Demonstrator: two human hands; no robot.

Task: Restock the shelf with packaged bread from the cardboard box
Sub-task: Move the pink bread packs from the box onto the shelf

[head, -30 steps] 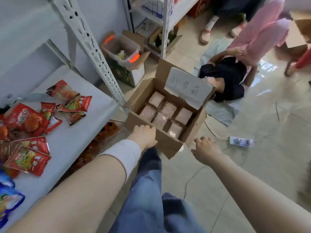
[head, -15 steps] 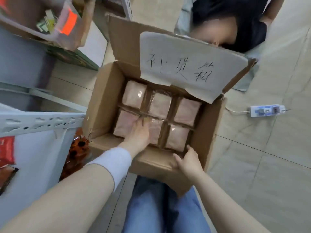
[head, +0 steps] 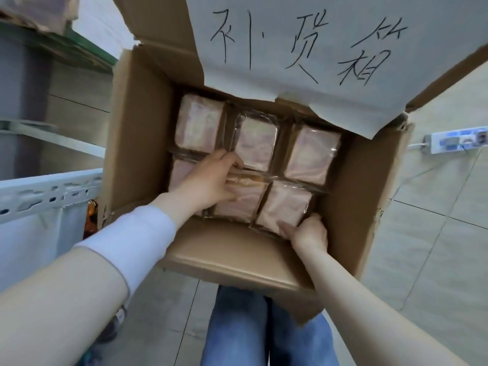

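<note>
An open cardboard box (head: 137, 143) was seen on the tiled floor (head: 435, 247), just beside a white metal shelf (head: 47, 191). Six clear-wrapped bread packs were laid inside it in two rows of three. The left hand (head: 208, 180) was pressed flat over the near-left and near-middle packs (head: 237, 202), its fingers (head: 227, 161) spread and closed on nothing. The right hand (head: 307, 232) was set at the near edge of the near-right pack (head: 286, 204), fingers curled against its wrapper. A handwritten paper sheet (head: 290, 40) was draped over the far flap.

Matt brown cardboard box (head: 137, 143) — glossy clear plastic on bread packs (head: 311, 151).
</note>
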